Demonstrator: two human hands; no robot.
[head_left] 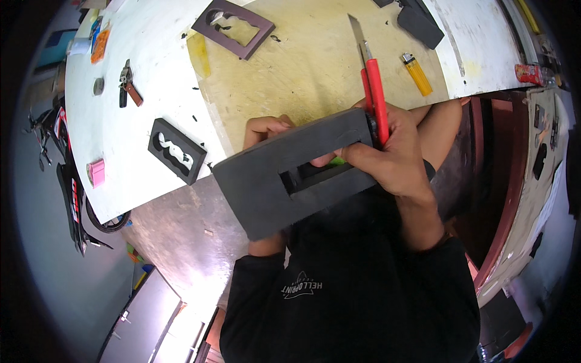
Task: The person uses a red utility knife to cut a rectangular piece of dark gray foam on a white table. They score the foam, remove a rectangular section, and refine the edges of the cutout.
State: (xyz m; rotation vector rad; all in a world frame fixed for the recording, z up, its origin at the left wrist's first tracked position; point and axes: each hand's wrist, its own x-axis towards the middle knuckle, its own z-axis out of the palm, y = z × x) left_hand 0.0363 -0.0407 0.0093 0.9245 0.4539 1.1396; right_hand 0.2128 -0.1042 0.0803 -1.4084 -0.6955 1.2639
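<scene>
A thick black foam block (260, 181) with a rectangular slot cut through it is held tilted above my lap, off the table's near edge. My left hand (267, 128) grips its far left edge from behind, the fingers curled and partly hidden by the block. At the right end, my right hand (396, 151) pinches the block with the thumb over the slot. The same hand also holds a red-handled cutter knife (376, 97), its bare blade pointing up and away. Inside the slot show a fingertip and a bit of green whose source is hidden.
On the white table (163, 36) lie a dark foam frame (257, 42), a smaller foam piece with a wavy cut-out (160, 127), a yellow lighter (416, 74), a black piece (417, 24) and a brown-handled metal tool (132, 92). A pink box (95, 172) sits at left.
</scene>
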